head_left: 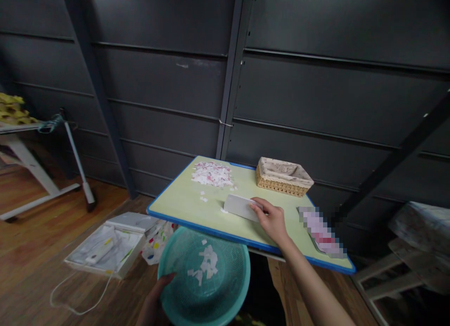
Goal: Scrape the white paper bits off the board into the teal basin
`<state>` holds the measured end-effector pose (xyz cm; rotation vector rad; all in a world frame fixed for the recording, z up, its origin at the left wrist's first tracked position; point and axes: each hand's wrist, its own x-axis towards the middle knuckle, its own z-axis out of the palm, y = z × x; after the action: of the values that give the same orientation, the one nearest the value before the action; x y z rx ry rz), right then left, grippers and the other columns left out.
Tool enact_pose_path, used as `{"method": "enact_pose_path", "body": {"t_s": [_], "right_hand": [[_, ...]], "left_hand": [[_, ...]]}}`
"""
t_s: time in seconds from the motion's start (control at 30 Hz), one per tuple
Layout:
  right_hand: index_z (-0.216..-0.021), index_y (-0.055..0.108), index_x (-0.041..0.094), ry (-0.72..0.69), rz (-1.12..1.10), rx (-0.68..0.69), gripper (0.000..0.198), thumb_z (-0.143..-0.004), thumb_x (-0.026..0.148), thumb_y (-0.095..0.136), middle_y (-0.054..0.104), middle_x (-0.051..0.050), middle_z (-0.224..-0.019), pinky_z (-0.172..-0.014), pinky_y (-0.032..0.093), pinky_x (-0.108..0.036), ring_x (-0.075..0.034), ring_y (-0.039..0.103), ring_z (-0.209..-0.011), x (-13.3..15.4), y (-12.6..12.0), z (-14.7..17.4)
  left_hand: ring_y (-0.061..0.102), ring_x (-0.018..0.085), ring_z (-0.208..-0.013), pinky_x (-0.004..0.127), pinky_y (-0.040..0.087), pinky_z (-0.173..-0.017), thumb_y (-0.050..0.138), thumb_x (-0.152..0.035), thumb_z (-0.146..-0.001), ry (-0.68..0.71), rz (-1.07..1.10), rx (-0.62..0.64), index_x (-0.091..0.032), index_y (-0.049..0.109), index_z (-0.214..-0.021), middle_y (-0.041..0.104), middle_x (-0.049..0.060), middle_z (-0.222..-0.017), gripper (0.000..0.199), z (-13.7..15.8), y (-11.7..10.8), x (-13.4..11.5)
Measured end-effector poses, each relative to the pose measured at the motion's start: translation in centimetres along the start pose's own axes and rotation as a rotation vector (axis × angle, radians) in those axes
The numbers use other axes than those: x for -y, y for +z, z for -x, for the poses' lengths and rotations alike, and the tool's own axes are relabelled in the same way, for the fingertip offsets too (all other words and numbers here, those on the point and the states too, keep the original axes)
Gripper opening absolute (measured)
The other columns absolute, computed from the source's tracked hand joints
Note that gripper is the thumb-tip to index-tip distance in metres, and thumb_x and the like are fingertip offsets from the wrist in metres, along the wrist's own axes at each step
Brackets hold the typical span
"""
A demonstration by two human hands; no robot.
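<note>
My right hand (269,216) grips a flat whitish-grey rectangular plate (241,207), held on edge against the yellow tabletop (186,204). A few paper scraps (224,210) lie at the plate's left end. Farther back on the table sits a pile of small white and pink paper pieces (212,174), with a few loose bits in front of it. Below the table's near edge, my left hand (161,288) holds the left rim of a teal plastic basin (246,274). Several white paper pieces (208,259) lie inside the basin. Most of my left fingers are hidden beneath it.
A lined wicker basket (283,187) stands at the table's back right; a partly blurred pinkish flat item (321,234) lies at the right edge. On the floor at left are an open white box (101,251) with a cord and a colourful plastic bag (156,244). A dark panelled wall (168,82) rises behind.
</note>
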<state>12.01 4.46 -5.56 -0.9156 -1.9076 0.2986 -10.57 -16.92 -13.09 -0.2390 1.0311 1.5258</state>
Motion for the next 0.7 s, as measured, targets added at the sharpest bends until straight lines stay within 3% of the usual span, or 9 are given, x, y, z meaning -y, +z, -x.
{"method": "enact_pose_path", "body": {"t_s": [0.2, 0.33, 0.53, 0.7], "right_hand": [[-0.094, 0.074, 0.024, 0.001, 0.039, -0.045, 0.023, -0.089, 0.038, 0.056, 0.077, -0.004, -0.091, -0.062, 0.056, -0.026, -0.018, 0.071, -0.066, 0.12, 0.1, -0.22], [-0.094, 0.074, 0.025, -0.03, 0.057, -0.017, 0.024, -0.09, 0.038, 0.054, 0.077, -0.004, -0.093, -0.063, 0.056, -0.026, -0.018, 0.072, -0.067, 0.11, 0.17, -0.25], [-0.094, 0.074, 0.024, -0.044, 0.085, -0.079, 0.024, -0.09, 0.038, 0.055, 0.077, -0.004, -0.089, -0.062, 0.056, -0.026, -0.017, 0.071, -0.064, 0.19, -0.21, -0.1], [-0.095, 0.074, 0.024, -0.091, 0.097, -0.021, 0.024, -0.091, 0.038, 0.054, 0.077, -0.005, -0.09, -0.063, 0.056, -0.026, -0.017, 0.072, -0.066, 0.26, -0.32, 0.51]], "left_hand": [[0.066, 0.037, -0.107, 0.05, 0.051, -0.096, 0.071, -0.016, -0.071, 0.023, -0.019, -0.009, -0.004, 0.024, -0.151, 0.079, 0.015, -0.092, 0.093, 0.58, 0.58, 0.02], [0.066, 0.037, -0.106, 0.051, 0.05, -0.097, 0.07, -0.016, -0.073, 0.017, -0.024, 0.003, -0.008, 0.022, -0.152, 0.08, 0.012, -0.087, 0.094, 0.77, 0.84, 0.14], [0.067, 0.038, -0.103, 0.051, 0.051, -0.097, 0.069, -0.016, -0.074, -0.002, -0.009, 0.016, -0.01, 0.019, -0.153, 0.079, 0.013, -0.097, 0.094, 0.59, 0.8, 0.11], [0.067, 0.037, -0.104, 0.05, 0.052, -0.095, 0.071, -0.014, -0.072, -0.01, -0.01, 0.028, -0.012, 0.018, -0.154, 0.079, 0.01, -0.093, 0.097, 0.35, 0.46, 0.26]]}}
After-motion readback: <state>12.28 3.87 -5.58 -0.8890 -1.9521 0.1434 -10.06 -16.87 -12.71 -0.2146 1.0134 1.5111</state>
